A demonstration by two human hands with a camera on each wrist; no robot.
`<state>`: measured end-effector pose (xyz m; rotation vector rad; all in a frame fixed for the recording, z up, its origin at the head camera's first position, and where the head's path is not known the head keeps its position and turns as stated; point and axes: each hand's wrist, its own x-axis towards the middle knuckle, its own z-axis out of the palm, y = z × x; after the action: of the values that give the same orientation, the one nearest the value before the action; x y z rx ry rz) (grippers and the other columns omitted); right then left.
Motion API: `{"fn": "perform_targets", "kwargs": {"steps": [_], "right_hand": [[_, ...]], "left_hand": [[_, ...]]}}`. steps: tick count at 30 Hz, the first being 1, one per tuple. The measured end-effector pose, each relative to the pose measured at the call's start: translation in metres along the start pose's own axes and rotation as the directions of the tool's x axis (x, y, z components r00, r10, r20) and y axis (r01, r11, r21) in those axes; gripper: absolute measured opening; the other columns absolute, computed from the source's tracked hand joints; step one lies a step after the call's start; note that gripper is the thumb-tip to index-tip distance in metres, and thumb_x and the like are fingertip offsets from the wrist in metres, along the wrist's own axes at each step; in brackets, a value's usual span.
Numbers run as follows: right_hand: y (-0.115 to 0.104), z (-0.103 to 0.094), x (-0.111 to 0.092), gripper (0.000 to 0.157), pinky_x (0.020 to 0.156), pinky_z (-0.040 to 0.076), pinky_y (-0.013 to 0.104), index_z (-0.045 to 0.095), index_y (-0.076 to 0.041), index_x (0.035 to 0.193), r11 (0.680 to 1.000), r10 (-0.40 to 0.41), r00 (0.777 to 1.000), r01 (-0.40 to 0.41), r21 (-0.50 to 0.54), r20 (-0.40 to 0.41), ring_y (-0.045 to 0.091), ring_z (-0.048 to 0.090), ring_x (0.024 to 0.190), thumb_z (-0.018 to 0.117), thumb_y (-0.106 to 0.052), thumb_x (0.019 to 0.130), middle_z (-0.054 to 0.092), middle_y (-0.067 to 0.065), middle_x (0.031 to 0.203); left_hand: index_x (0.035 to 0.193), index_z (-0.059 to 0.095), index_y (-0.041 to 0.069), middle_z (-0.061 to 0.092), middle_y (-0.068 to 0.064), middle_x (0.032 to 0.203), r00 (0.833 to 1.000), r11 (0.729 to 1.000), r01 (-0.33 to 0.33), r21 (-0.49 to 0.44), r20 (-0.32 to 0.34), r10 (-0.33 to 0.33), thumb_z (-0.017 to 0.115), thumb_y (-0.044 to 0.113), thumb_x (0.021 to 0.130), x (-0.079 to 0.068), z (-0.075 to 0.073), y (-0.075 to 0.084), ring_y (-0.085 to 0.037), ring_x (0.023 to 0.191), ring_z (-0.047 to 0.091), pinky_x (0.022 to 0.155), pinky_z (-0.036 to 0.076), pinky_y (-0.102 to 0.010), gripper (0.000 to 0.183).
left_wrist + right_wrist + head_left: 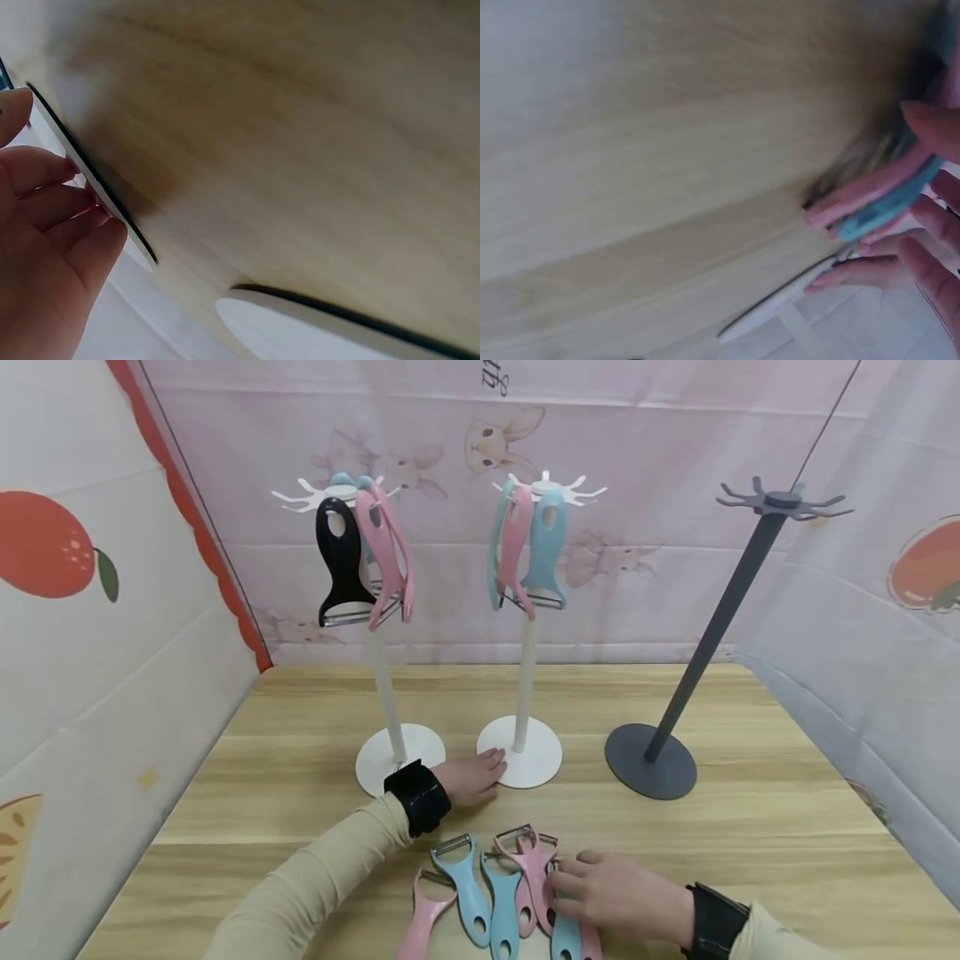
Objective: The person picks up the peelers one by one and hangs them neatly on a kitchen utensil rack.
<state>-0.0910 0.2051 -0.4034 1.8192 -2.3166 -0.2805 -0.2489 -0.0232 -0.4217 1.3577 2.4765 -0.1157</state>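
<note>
My left hand (471,777) lies with outstretched fingers on the near left edge of the middle white stand's round base (536,756). In the left wrist view its fingertips are right at the rim of that disc (135,251). My right hand (618,893) is over the right side of a pile of Y-shaped peelers, fingers bent down among them. Under it are a blue peeler (566,935) and a pink peeler (534,864); whether it grips one I cannot tell. Left of these lie a blue peeler (467,893), another blue peeler (504,902) and a pink peeler (426,914).
A left white stand (386,693) carries a black peeler (341,556), pink peelers (382,539) and blue ones behind. On the middle stand hang a pink peeler (514,539) and blue peelers (549,535). A dark grey stand (712,635) with bare hooks leans at the right.
</note>
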Motion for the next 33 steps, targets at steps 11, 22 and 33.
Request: {"fn": "perform_targets", "kwargs": {"steps": [11, 22, 33], "right_hand": [[-0.002, 0.003, -0.002, 0.024, 0.076, 0.044, 0.018, 0.064, -0.02, 0.101, 0.996, -0.041, 0.998, 0.038, -0.081, -0.042, 0.005, 0.054, 0.088, 0.07, -0.018, 0.077, 0.059, -0.006, 0.096], [0.001, -0.003, -0.004, 0.025, 0.065, 0.041, 0.012, 0.066, -0.022, 0.099, 1.0, 0.014, 0.999, -0.015, 0.026, 0.045, 0.003, 0.052, 0.078, 0.071, -0.014, 0.076, 0.06, -0.006, 0.098], [0.009, -0.012, 0.003, 0.017, 0.054, 0.03, 0.01, 0.067, -0.022, 0.083, 0.999, 0.042, 0.997, -0.041, -0.007, 0.061, 0.0, 0.039, 0.062, 0.072, -0.012, 0.071, 0.052, -0.012, 0.074]], "left_hand": [[0.139, 0.026, -0.007, 0.017, -0.025, 0.146, 1.0, 1.0, -0.004, -0.019, -0.006, 0.004, 0.039, 0.022, 0.098, -0.002, 0.004, -0.002, -0.031, 0.136, 0.014, 0.109, 0.014, -0.032, 0.052], [0.139, 0.026, -0.008, 0.015, -0.026, 0.146, 1.0, 0.998, -0.016, -0.064, -0.021, 0.015, 0.04, 0.022, 0.098, -0.003, 0.005, -0.003, -0.032, 0.136, 0.012, 0.109, 0.015, -0.033, 0.053], [0.14, 0.025, -0.006, 0.014, -0.025, 0.147, 0.999, 0.998, -0.023, -0.066, -0.032, 0.021, 0.044, 0.023, 0.097, -0.003, 0.007, -0.003, -0.032, 0.136, 0.011, 0.109, 0.015, -0.033, 0.056]]}}
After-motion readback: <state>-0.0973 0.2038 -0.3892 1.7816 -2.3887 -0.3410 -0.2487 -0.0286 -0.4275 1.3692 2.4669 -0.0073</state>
